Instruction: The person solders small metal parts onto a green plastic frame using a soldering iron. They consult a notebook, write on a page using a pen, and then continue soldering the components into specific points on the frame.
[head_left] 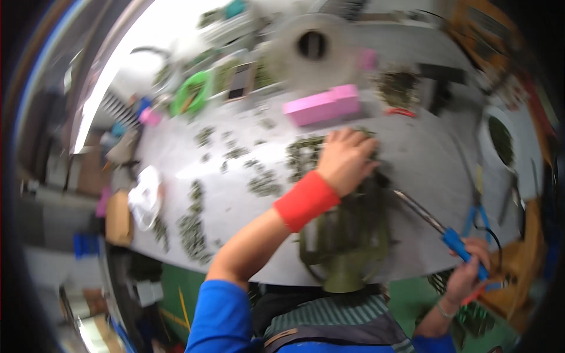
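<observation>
"Where's the green frame (pixel 344 253)?"
"Before you at the tabletop's (pixel 426 150) near edge, long axis running away from your body. Your left hand (pixel 348 159) lies over its far part; whether that grip is closed, I cannot tell."
"And the soldering iron (pixel 456 244)?"
"Your right hand (pixel 468 273) grips its handle; the shaft slants away leftward, tip just right of the frame. A pink block (pixel 323 107) sits beyond, small green pieces (pixel 194 229) leftward, green floor (pixel 407 294) below."

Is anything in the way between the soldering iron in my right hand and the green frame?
Nothing visible stands between the soldering iron and the green frame; your left hand covers part of its far end.
</observation>
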`<state>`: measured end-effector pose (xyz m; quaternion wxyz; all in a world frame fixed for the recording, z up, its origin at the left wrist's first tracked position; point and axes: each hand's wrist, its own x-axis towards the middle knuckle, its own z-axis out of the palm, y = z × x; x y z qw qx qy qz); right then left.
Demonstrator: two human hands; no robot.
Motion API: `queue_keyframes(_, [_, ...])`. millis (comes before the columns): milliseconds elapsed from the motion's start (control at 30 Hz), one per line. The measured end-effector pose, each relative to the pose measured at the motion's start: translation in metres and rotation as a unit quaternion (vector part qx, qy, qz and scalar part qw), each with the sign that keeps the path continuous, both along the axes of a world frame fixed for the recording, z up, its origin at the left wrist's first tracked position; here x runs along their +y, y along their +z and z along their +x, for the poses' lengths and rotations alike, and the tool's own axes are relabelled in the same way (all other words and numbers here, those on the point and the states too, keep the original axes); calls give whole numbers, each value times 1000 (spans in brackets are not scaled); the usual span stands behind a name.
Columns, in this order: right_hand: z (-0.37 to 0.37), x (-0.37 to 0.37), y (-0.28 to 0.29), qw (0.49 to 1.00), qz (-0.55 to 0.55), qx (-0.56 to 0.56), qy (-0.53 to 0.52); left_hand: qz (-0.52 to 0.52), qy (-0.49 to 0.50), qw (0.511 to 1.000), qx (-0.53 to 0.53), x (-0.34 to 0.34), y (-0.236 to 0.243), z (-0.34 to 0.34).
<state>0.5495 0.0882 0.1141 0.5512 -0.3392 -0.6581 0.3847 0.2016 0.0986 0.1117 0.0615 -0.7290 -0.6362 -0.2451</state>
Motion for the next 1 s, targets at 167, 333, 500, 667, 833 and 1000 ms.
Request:
queue_keyframes(167, [16, 1, -7, 999, -32, 6, -12, 90, 123, 976, -155, -73, -1, -113])
queue_keyframes(333, [23, -1, -9, 999, -38, -8, -34, -115, 511, 852, -12, -212, 12, -245])
queue_keyframes(500, [22, -6, -1, 999, -38, -5, -16, -181, 586, 790, -9, -263, -11, -266])
queue_keyframes(667, [23, -11, 6, 999, -34, 18, 15, -150, 599, 785, -47, -258, -22, -263])
queue_keyframes(833, [28, -13, 9, 1000, -21, 9, -5, -47, 443, 794, -414, -239, -18, -247])
queue_keyframes(1000, [27, -14, 10, 999, -31, 18, -4, -53, 302, 809, -501, -225, -15, -220])
